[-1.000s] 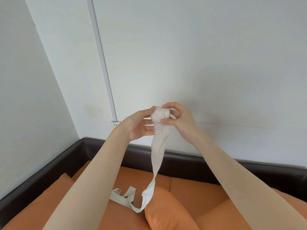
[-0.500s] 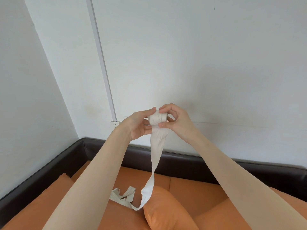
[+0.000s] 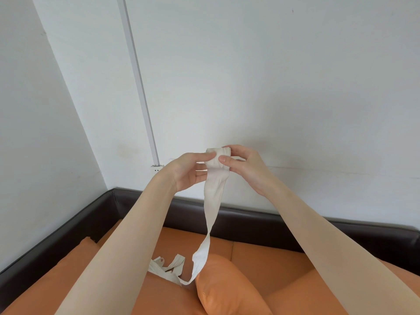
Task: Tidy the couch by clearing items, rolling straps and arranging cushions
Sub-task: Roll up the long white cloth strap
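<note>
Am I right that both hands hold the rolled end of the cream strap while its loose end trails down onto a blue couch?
Not quite: the couch is orange with a dark frame, not blue, as the head view shows. Both the left hand and right hand do hold the strap roll, its tail trailing down.

We seem to be in a plain living room or lounge corner of a home. A couch (image 3: 261, 226) with a dark brown frame and orange seat pads fills the corner below us, and an orange cushion (image 3: 227, 289) lies on it. Two bare white walls (image 3: 295, 76) meet behind the couch. A white cable duct (image 3: 138, 80) runs down the wall to a small white socket (image 3: 156, 167) just above the backrest. We see no work gear, only soft furniture and household wiring.
</note>
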